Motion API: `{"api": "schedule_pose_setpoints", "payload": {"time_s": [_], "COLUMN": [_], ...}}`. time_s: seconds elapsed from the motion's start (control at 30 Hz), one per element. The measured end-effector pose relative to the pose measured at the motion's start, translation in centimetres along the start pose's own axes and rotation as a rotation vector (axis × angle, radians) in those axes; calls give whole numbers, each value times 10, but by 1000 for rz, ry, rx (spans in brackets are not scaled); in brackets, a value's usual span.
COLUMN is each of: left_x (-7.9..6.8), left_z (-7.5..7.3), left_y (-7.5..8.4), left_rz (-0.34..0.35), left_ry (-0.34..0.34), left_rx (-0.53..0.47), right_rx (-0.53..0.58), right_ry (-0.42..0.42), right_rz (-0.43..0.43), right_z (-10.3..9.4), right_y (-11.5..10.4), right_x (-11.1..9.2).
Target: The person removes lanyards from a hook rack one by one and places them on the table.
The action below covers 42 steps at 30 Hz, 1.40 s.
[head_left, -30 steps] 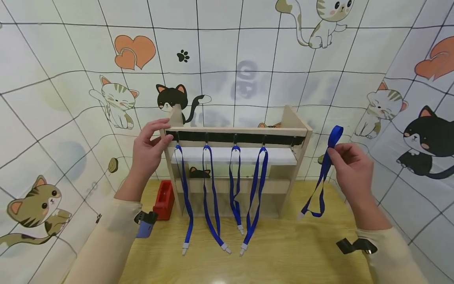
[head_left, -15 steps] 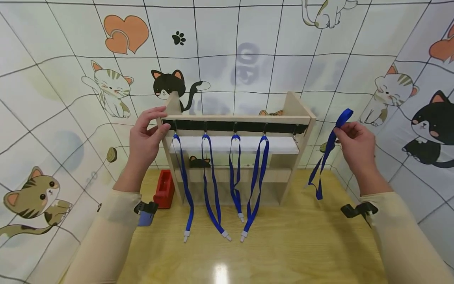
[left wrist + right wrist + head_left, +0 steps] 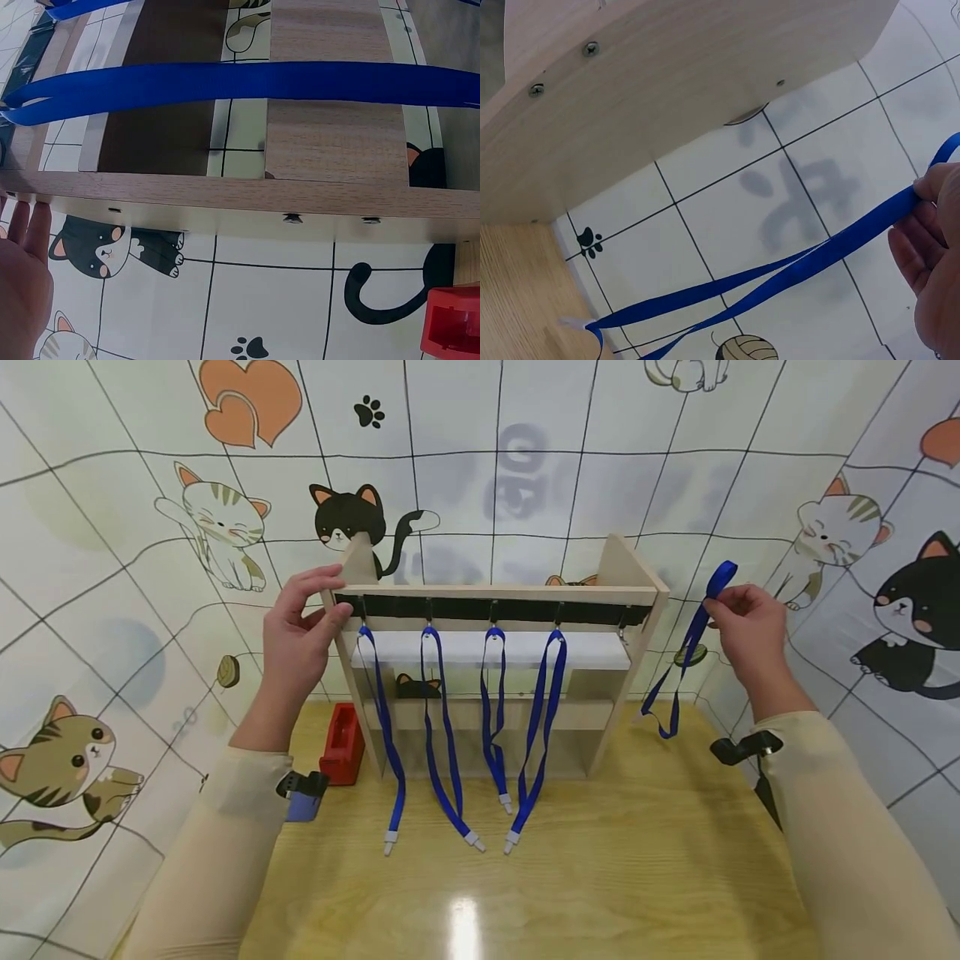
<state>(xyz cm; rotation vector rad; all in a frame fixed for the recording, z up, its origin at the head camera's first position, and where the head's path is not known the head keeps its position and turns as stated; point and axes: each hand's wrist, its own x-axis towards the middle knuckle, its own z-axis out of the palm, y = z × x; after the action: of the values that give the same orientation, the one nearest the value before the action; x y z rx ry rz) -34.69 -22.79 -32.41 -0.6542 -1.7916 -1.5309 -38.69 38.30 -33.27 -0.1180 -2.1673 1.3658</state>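
My left hand (image 3: 296, 627) holds the upper left corner of a wooden rack (image 3: 495, 592), its thumb against the front. In the left wrist view, its fingers touch the rack's side panel (image 3: 247, 196). To the right of the rack, my right hand (image 3: 750, 635) pinches a blue lanyard (image 3: 697, 625) near its upper loop. That lanyard hangs in the air with its pale clip end down, apart from the rack. Several blue lanyards (image 3: 557, 685) with white clips hang from hooks along the black strip (image 3: 457, 607). The far-right hook (image 3: 624, 618) carries no lanyard.
A red holder (image 3: 343, 745) and a blue object (image 3: 302, 807) stand on the wooden table (image 3: 600, 877), left of the rack. A white roll or bar (image 3: 457, 649) spans the rack behind the lanyards. Cat-patterned sheeting (image 3: 465, 410) encloses the back and sides.
The head view has tilted downward, so the scene sits higher in the picture. My right hand keeps hold of the lanyard, whose hanging end has swung. The left hand stays at the rack's corner.
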Motion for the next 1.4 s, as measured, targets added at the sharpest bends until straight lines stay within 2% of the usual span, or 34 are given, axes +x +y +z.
{"api": "schedule_pose_setpoints", "payload": {"time_s": [0.2,0.43,0.73,1.13,1.4], "left_x": [1,0,-1,-2,-3], "left_z": [0,0,1,1,1], "left_y": [3,6,5,3,3], "left_rz": [4,-3,-15,-9,-1], "left_ry": [-2,-3,-2,-4,-5], "left_rx": [11,9,15,16,-13], "right_rx": [-29,-26,-107,-164,-159], "right_ry": [-45,-81,-107,-186,-226], "right_rz": [56,74,112,97,77], "right_z": [9,16,20,27,28], "right_y": [11,19,32,63,96], "right_x": [13,18,4,-12,-23]}}
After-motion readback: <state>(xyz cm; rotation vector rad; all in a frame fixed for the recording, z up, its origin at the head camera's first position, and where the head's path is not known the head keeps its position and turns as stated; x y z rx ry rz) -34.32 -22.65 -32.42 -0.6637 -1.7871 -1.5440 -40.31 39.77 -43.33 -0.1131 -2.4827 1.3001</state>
